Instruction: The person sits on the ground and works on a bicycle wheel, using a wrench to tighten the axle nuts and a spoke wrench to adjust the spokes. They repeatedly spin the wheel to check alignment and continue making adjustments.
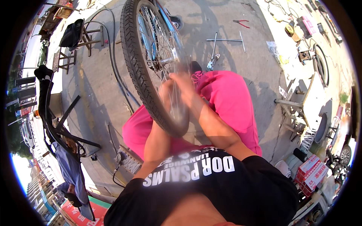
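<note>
Black, white-lettered T-shirt (230,186) fills six o'clock; at eleven, stiff-looking black-tyred wheel (137,69) suits edge holds; left hand (166,89), right hand (182,82): grip unclear.

The right grip (182,81) is blurred, its fingertips unclear. Beside it, spokes (174,107) veil the left grip (166,90), whose hold cannot be told. Beyond both grips, the upper edge crops the tyre (131,47); below them its tread smears.
</note>
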A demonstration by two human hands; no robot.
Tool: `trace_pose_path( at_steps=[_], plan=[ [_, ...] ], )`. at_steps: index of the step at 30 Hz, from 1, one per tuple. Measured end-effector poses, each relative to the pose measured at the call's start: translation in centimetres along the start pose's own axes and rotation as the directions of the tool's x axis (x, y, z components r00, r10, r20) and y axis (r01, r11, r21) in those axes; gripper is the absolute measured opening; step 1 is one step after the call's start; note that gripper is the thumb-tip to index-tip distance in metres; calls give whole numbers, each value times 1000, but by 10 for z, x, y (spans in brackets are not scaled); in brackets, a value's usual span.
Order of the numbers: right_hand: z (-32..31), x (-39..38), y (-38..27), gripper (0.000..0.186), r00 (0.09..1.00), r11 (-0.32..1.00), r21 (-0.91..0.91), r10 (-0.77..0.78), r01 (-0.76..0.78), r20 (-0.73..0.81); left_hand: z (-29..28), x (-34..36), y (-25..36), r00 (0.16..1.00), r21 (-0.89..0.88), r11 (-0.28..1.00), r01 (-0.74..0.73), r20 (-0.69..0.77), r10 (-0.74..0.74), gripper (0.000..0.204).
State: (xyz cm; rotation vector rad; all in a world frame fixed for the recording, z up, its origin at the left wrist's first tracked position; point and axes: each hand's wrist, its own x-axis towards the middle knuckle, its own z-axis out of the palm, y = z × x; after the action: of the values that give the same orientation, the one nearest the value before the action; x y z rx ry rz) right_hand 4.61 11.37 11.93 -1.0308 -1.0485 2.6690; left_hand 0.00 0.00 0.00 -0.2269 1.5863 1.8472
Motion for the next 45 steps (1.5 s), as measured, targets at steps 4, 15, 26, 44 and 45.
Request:
trace_pose_path(
  at_steps=[4,15,26,44,45],
  plan=[
    [-5,7,0,22,999,999,-27,-24,23,-45,12,-29,39,982,333,927,-171,130,135,24],
    [-8,9,4,31,1000,999,-52,-15,16,12,26,-32,76,992,-89,996,27,125,-16,24],
    [-24,22,11,34,999,997,-82,4,0,43,35,-35,78,985,-177,979,98,161,-69,24],
    [-6,7,1,23,998,996,66,62,-63,24,43,-35,76,969,-283,942,182,213,-123,27],
    [-8,8,4,28,994,997,6,75,-75,86,43,-36,77,969,-288,940,185,212,-126,27]
  ],
)
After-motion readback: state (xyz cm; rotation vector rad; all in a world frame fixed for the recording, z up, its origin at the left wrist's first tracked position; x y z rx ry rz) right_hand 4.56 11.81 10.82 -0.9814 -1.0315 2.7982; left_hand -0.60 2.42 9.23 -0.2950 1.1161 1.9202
